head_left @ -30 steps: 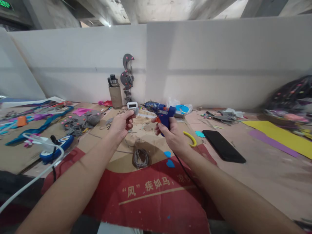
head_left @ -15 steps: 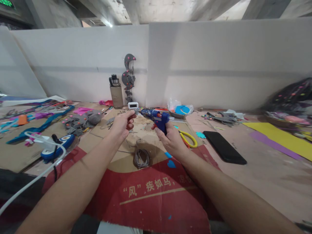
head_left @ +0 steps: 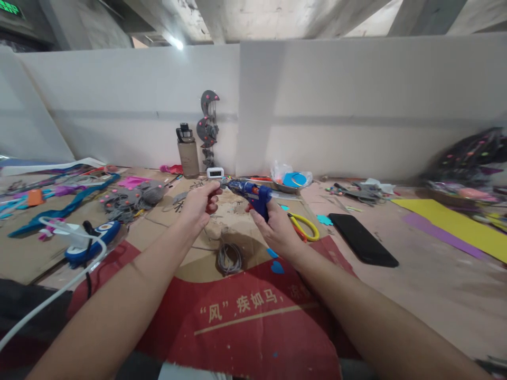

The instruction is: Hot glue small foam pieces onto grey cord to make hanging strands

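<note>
My right hand (head_left: 277, 227) is wrapped round the handle of a blue glue gun (head_left: 258, 196), held above the cardboard with its nozzle toward the left. My left hand (head_left: 204, 203) is closed in a pinch close to the nozzle tip. A small grey piece (head_left: 224, 182) shows at its fingertips, too small to name. Below the hands, a coil of grey cord (head_left: 229, 258) lies on the red and brown cardboard sheet (head_left: 253, 338), and a strand of it runs off to the left. A blue paper heart (head_left: 278, 267) lies right of the coil.
Yellow-handled scissors (head_left: 307, 227) and a black phone (head_left: 362, 239) lie to the right. At the left is a blue power strip (head_left: 93, 248) with a white cable. Behind stand a water bottle (head_left: 188, 153) and a small white digital clock (head_left: 215, 172). Grey yarn pieces (head_left: 132, 199) lie left.
The glue gun has tipped slightly in my right hand, its back end a little lower and further left. My left hand keeps its pinch near the nozzle.
</note>
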`<move>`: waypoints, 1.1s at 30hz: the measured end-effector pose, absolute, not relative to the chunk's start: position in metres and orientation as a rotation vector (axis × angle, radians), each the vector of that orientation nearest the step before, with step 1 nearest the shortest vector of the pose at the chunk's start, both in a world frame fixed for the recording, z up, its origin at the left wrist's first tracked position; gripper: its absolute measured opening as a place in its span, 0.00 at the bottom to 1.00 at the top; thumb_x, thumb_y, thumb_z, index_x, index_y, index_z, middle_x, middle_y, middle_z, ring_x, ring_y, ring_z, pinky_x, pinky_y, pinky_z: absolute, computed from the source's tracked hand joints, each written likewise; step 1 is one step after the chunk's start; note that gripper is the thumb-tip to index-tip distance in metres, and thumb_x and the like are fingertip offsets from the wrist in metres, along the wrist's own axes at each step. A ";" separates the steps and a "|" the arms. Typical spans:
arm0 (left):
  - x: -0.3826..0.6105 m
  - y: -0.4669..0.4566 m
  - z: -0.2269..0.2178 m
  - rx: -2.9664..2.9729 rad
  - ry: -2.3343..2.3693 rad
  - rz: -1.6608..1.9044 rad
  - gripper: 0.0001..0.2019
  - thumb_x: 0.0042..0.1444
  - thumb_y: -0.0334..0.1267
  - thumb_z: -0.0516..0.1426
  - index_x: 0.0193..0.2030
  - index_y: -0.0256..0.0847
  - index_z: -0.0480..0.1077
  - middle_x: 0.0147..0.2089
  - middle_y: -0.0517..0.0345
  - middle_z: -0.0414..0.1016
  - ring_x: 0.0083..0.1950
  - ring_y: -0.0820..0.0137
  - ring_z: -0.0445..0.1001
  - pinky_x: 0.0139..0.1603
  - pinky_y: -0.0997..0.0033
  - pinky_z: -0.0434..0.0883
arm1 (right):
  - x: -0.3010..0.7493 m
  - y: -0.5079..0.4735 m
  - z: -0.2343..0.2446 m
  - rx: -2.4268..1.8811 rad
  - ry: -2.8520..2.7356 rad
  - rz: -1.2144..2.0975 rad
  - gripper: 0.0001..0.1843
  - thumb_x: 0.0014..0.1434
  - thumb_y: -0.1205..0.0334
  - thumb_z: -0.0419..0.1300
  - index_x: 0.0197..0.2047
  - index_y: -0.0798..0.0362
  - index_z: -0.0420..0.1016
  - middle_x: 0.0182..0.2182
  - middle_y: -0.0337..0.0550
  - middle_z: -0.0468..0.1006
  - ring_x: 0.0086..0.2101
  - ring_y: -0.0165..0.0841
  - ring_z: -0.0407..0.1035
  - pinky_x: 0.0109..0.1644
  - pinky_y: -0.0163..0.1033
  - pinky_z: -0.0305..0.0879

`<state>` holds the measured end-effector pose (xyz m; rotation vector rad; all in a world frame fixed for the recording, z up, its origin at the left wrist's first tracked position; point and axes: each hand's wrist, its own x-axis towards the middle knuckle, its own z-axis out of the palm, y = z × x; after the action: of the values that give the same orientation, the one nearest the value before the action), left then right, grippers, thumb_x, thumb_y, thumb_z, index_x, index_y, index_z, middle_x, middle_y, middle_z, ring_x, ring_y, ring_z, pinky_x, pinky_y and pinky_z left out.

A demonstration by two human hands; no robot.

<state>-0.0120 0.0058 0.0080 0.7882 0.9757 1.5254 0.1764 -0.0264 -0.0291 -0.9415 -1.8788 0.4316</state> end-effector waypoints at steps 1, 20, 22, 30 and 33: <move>-0.012 0.006 0.008 0.790 0.973 1.525 0.05 0.45 0.30 0.61 0.27 0.33 0.67 0.22 0.59 0.69 0.16 0.86 0.56 0.11 0.88 0.48 | 0.176 -0.026 -0.029 -0.950 -1.879 0.429 0.13 0.62 0.56 0.50 0.45 0.54 0.66 0.38 0.50 0.74 0.39 0.38 0.69 0.47 0.45 0.64; -0.013 0.006 0.010 0.757 0.980 1.526 0.05 0.47 0.29 0.61 0.25 0.33 0.67 0.22 0.58 0.68 0.15 0.85 0.57 0.11 0.87 0.48 | 0.176 -0.028 -0.030 -0.986 -1.903 0.349 0.12 0.61 0.56 0.50 0.45 0.52 0.66 0.38 0.50 0.75 0.39 0.39 0.69 0.46 0.46 0.65; -0.012 0.004 0.011 0.764 0.976 1.527 0.05 0.47 0.29 0.60 0.25 0.33 0.67 0.22 0.59 0.68 0.15 0.85 0.57 0.11 0.87 0.48 | 0.176 -0.027 -0.030 -0.986 -1.909 0.356 0.12 0.61 0.56 0.50 0.44 0.53 0.66 0.38 0.50 0.75 0.38 0.40 0.69 0.46 0.46 0.65; -0.014 0.008 0.009 0.756 0.990 1.535 0.06 0.46 0.30 0.61 0.25 0.34 0.67 0.22 0.59 0.68 0.15 0.85 0.56 0.11 0.87 0.48 | 0.176 -0.026 -0.032 -1.013 -1.907 0.323 0.13 0.61 0.55 0.50 0.45 0.52 0.66 0.38 0.51 0.74 0.39 0.41 0.69 0.46 0.49 0.65; -0.013 0.008 0.009 0.765 0.991 1.533 0.06 0.46 0.30 0.61 0.25 0.34 0.66 0.22 0.59 0.68 0.15 0.85 0.56 0.11 0.87 0.47 | 0.176 -0.027 -0.031 -1.014 -1.899 0.326 0.12 0.61 0.55 0.50 0.44 0.52 0.66 0.37 0.51 0.74 0.38 0.41 0.69 0.46 0.49 0.65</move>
<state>-0.0135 0.0076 0.0091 0.7651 0.9909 1.5329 0.1756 -0.0268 -0.0311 -1.0142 -1.8991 0.3258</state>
